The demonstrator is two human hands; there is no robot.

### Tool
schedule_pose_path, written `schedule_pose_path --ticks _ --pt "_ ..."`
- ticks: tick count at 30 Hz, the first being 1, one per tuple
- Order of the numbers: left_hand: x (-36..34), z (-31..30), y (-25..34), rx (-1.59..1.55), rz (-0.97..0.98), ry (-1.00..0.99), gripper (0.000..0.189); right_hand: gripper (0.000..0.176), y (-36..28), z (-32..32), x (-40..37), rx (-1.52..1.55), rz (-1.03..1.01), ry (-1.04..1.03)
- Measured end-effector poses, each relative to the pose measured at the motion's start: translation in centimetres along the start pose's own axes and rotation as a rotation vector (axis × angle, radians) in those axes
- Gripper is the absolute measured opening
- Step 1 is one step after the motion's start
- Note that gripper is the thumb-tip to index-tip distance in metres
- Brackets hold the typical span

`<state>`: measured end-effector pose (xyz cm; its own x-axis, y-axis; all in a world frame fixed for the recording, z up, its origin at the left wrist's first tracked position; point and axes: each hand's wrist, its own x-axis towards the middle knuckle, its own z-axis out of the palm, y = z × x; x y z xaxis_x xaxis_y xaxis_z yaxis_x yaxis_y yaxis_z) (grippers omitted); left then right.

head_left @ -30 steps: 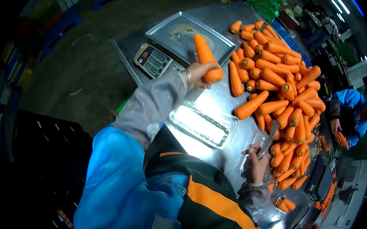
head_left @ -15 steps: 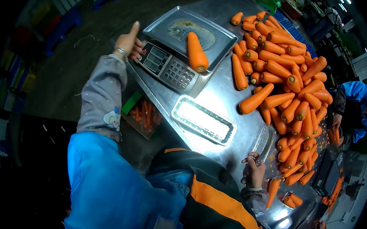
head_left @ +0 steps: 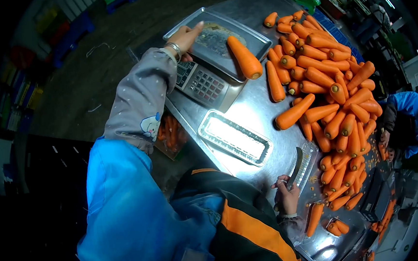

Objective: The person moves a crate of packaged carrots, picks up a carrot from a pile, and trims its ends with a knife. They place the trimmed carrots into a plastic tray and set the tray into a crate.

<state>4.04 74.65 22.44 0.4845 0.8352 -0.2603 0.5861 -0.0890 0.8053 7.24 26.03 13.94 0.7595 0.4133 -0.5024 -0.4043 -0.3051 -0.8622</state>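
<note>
My left hand (head_left: pixel 183 37) reaches out to the scale (head_left: pixel 205 84) and rests with spread fingers on the near left rim of its metal weighing tray (head_left: pixel 188 31), holding nothing. One big carrot (head_left: pixel 245 57) lies on that tray toward its right edge. My right hand (head_left: pixel 286 196) stays close to my body at the table's near edge, shut on a knife (head_left: pixel 296 162) whose blade points up and away. A large pile of carrots (head_left: pixel 334 90) covers the right half of the steel table (head_left: pixel 253 105).
An empty foil tray (head_left: pixel 234 138) lies between scale and knife. A clear plastic tray (head_left: pixel 309 153) sits beside the knife. A crate of carrots (head_left: pixel 168 133) stands below the table's left edge. Another person in blue (head_left: pixel 404 117) works at the right. A second scale (head_left: pixel 374 201) sits at the lower right.
My left hand set the carrot on the weighing tray, swung out left past the scale, then came back onto the tray rim. The carrot has shifted right. The knife blade now points up.
</note>
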Motion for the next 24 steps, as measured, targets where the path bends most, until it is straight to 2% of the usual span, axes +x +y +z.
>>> schedule_pose_path --ticks 4,5,7,8,9,10,11,14,15,18,19,20,21,22,23,24 --pt "0.8 1.9 1.8 0.164 0.077 -0.016 0.06 0.011 0.5 -0.1 -0.3 0.021 0.021 0.014" --pt "0.8 3.1 2.1 0.43 0.179 0.054 0.055 0.011 0.5 -0.1 -0.3 0.022 0.035 0.01" --pt "-0.8 5.8 2.4 0.963 0.572 0.12 0.065 0.012 0.7 -0.2 -0.6 0.01 0.032 0.005" --pt "0.4 8.0 1.3 1.002 0.725 0.097 0.064 0.012 1.1 -0.4 -0.6 -0.004 0.007 -0.003" --pt "2.2 10.6 0.3 1.02 0.942 0.085 0.055 0.012 1.5 -0.5 0.0 -0.022 -0.027 -0.034" --pt "2.4 12.5 0.5 0.865 1.008 0.022 0.04 0.015 3.0 -0.9 0.7 0.064 -0.089 -0.05" --pt "3.4 14.3 0.6 0.877 1.008 0.057 0.024 0.014 2.5 -0.7 0.7 0.069 -0.075 -0.062" --pt "5.5 16.8 0.0 0.832 1.055 0.159 0.022 0.013 2.3 -0.3 0.7 -0.054 -0.117 -0.051" --pt "5.6 16.4 0.6 0.813 1.025 0.094 0.023 0.013 1.4 0.2 0.3 -0.1 -0.071 -0.048" --pt "2.9 11.3 1.9 0.935 1.02 -0.026 0.03 0.012 1.0 -0.3 -0.1 -0.211 -0.024 -0.062" --pt "1.9 9.5 1.3 0.752 0.998 0.055 0.035 0.013 1.8 -0.4 0.0 -0.136 -0.116 -0.062" --pt "0.6 7.4 0.4 0.572 0.965 0.116 0.039 0.013 1.5 -0.3 -0.2 -0.163 -0.073 -0.036" --pt "-2.3 4.4 1.3 0.491 0.799 0.082 0.039 0.012 1.8 -0.5 -0.1 -0.15 -0.119 -0.063" --pt "-2.8 2.5 -0.8 0.393 0.8 0.181 0.042 0.011 2.3 -1.1 0.1 -0.155 -0.13 -0.107" --pt "-6.0 -0.6 -1.4 0.303 0.611 0.094 0.048 0.01 2.8 -1.3 0.4 -0.056 -0.13 -0.12" --pt "-6.8 -2.1 -3.7 0.193 0.487 0.13 0.051 0.01 2.8 -1.1 0.4 0.034 -0.095 -0.108"
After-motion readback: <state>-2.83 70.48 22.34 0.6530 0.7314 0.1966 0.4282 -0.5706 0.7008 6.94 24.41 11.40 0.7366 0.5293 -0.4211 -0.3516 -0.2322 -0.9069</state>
